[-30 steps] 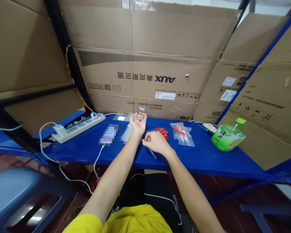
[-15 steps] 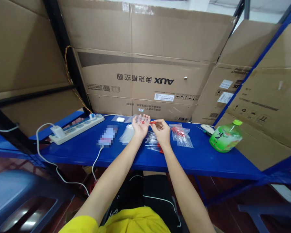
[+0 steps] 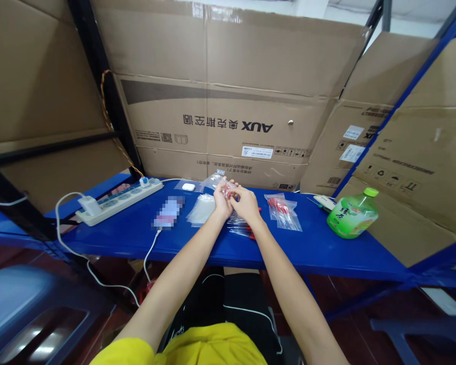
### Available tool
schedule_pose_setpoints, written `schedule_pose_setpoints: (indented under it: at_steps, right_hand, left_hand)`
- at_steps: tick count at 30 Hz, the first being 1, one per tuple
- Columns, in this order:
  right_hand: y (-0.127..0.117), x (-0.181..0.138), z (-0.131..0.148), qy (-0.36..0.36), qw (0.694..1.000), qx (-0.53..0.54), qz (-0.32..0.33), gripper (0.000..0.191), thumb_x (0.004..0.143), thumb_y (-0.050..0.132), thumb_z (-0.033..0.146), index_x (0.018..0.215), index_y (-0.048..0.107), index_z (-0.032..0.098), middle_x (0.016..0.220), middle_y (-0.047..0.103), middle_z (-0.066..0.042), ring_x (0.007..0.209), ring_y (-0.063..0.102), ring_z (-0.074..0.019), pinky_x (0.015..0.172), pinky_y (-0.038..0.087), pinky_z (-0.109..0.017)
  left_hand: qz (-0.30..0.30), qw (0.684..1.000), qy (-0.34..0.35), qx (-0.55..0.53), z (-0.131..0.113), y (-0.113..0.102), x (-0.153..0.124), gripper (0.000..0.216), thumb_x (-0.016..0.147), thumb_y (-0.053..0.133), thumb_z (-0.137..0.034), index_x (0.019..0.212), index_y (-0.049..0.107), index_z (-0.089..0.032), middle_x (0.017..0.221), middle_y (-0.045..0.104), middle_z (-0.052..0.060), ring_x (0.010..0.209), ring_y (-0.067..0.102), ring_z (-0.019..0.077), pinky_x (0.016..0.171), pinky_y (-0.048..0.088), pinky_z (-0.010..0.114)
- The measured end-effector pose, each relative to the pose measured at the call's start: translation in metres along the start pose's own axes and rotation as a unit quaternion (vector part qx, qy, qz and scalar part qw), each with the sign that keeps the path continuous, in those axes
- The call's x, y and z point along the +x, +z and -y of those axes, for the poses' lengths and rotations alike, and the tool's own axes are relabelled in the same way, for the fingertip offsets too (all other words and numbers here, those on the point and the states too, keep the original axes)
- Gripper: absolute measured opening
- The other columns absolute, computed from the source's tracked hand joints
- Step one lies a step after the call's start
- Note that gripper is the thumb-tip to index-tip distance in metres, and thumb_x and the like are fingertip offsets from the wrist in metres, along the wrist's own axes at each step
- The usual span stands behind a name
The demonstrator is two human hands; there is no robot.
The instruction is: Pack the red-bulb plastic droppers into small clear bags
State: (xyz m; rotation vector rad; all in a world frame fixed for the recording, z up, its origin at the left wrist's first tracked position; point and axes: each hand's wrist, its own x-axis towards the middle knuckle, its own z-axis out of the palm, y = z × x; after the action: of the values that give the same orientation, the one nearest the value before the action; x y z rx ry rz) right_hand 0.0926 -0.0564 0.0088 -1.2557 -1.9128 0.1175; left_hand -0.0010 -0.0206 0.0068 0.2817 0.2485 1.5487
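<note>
My left hand [image 3: 222,202] is closed around a clear plastic bag [image 3: 214,181], whose far end sticks out beyond the fingers. Something red [image 3: 228,192] shows through the film in the palm; its exact kind is hidden. My right hand [image 3: 245,205] meets the left one, its thumb and fingers pinched on the bag's near end. Under both hands lies a pile of slim, shiny pieces with red ends [image 3: 240,225], partly covered by the right wrist. A stack of flat clear bags [image 3: 202,210] is left of my hands. Filled bags with red-ended pieces [image 3: 283,209] lie to the right.
On the blue table [image 3: 311,248] stands a green drink bottle [image 3: 352,214] at the right. A power strip [image 3: 119,202] and a phone [image 3: 167,213] with a white cable are at the left. A white case [image 3: 189,187] sits further back. Cardboard [image 3: 228,101] walls the rear.
My right hand has moved left and closer against my left hand. The red piece it pinched earlier now shows inside the bag, and the left fingers have curled in.
</note>
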Motion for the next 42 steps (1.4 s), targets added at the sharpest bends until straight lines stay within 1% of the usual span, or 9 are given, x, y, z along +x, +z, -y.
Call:
schedule_pose_setpoints:
  at_steps: [5, 13, 16, 18, 23, 28, 33, 36, 42]
  right_hand:
    - [0.001, -0.002, -0.005, 0.023, 0.999, 0.04, 0.0, 0.019, 0.088, 0.066, 0.029, 0.102, 0.078, 0.026, 0.097, 0.079, -0.003, 0.079, 0.067, -0.0217, 0.08, 0.049, -0.032]
    - [-0.005, -0.001, 0.003, 0.068, 0.994, -0.008, -0.089, 0.011, 0.095, 0.06, 0.029, 0.099, 0.069, 0.023, 0.098, 0.072, -0.008, 0.094, 0.062, -0.0259, 0.088, 0.046, -0.036]
    - [-0.005, 0.001, 0.006, 0.081, 0.984, -0.052, -0.148, 0.005, 0.093, 0.061, 0.028, 0.094, 0.061, 0.023, 0.097, 0.068, -0.008, 0.096, 0.059, -0.026, 0.087, 0.045, -0.035]
    - [-0.005, 0.005, 0.002, 0.075, 0.982, -0.07, -0.159, 0.013, 0.089, 0.065, 0.029, 0.098, 0.058, 0.023, 0.101, 0.067, -0.008, 0.098, 0.058, -0.0259, 0.085, 0.045, -0.034]
    - [-0.022, 0.017, -0.033, -0.002, 0.998, -0.058, -0.017, 0.023, 0.088, 0.069, 0.034, 0.106, 0.06, 0.023, 0.108, 0.07, -0.006, 0.099, 0.061, -0.0234, 0.087, 0.046, -0.033]
    - [-0.036, 0.017, -0.068, 0.089, 0.983, -0.134, 0.09, 0.018, 0.094, 0.062, 0.033, 0.107, 0.072, 0.027, 0.111, 0.077, -0.004, 0.11, 0.065, -0.0251, 0.098, 0.046, -0.037]
    - [-0.02, 0.013, -0.073, 0.167, 0.948, -0.178, 0.204, 0.028, 0.098, 0.053, 0.033, 0.111, 0.077, 0.026, 0.121, 0.076, -0.009, 0.114, 0.069, -0.0275, 0.094, 0.049, -0.035]
    - [-0.014, 0.014, -0.071, 0.18, 0.944, -0.177, 0.214, 0.026, 0.095, 0.055, 0.03, 0.109, 0.077, 0.026, 0.117, 0.077, -0.009, 0.109, 0.071, -0.0255, 0.091, 0.05, -0.032]
    - [-0.012, 0.016, -0.076, 0.175, 0.954, -0.144, 0.198, 0.025, 0.09, 0.064, 0.028, 0.111, 0.076, 0.026, 0.111, 0.079, -0.006, 0.103, 0.072, -0.0215, 0.089, 0.05, -0.027]
  left_hand:
    - [-0.005, 1.0, -0.013, 0.006, 0.0, -0.002, 0.001, 0.035, 0.078, 0.056, -0.014, 0.112, 0.059, -0.02, 0.09, 0.07, 0.004, 0.076, 0.07, 0.0185, 0.092, 0.056, 0.041]
    - [0.031, 0.998, -0.054, 0.024, 0.0, 0.0, -0.003, 0.041, 0.073, 0.054, -0.008, 0.113, 0.06, -0.016, 0.101, 0.073, 0.01, 0.083, 0.072, 0.0219, 0.096, 0.055, 0.046]
    - [0.03, 0.997, -0.063, 0.036, 0.001, 0.001, -0.004, 0.042, 0.073, 0.054, -0.009, 0.114, 0.058, -0.016, 0.109, 0.073, 0.012, 0.095, 0.073, 0.0249, 0.097, 0.055, 0.046]
    - [0.026, 0.996, -0.073, 0.047, 0.002, 0.0, -0.003, 0.04, 0.073, 0.053, -0.008, 0.112, 0.058, -0.017, 0.11, 0.073, 0.012, 0.098, 0.073, 0.0248, 0.096, 0.056, 0.044]
    - [-0.063, 0.99, -0.08, 0.101, -0.001, -0.007, 0.008, 0.029, 0.077, 0.053, -0.007, 0.104, 0.058, -0.016, 0.101, 0.07, 0.009, 0.084, 0.071, 0.0188, 0.08, 0.058, 0.032]
    - [-0.113, 0.978, -0.101, 0.144, -0.011, -0.015, 0.018, 0.019, 0.082, 0.051, -0.009, 0.097, 0.061, -0.015, 0.08, 0.065, 0.006, 0.069, 0.065, 0.0143, 0.072, 0.056, 0.026]
    - [-0.117, 0.967, -0.136, 0.181, -0.011, -0.017, 0.017, 0.01, 0.086, 0.059, -0.018, 0.096, 0.06, -0.016, 0.074, 0.062, 0.004, 0.064, 0.063, 0.0144, 0.07, 0.056, 0.029]
    - [-0.119, 0.965, -0.136, 0.188, -0.012, -0.017, 0.015, 0.012, 0.087, 0.062, -0.022, 0.097, 0.059, -0.017, 0.078, 0.065, 0.005, 0.067, 0.066, 0.0159, 0.07, 0.056, 0.03]
    - [-0.102, 0.985, -0.089, 0.102, -0.019, -0.016, 0.017, 0.008, 0.09, 0.059, -0.024, 0.096, 0.058, -0.019, 0.084, 0.067, 0.005, 0.074, 0.069, 0.0156, 0.075, 0.058, 0.03]
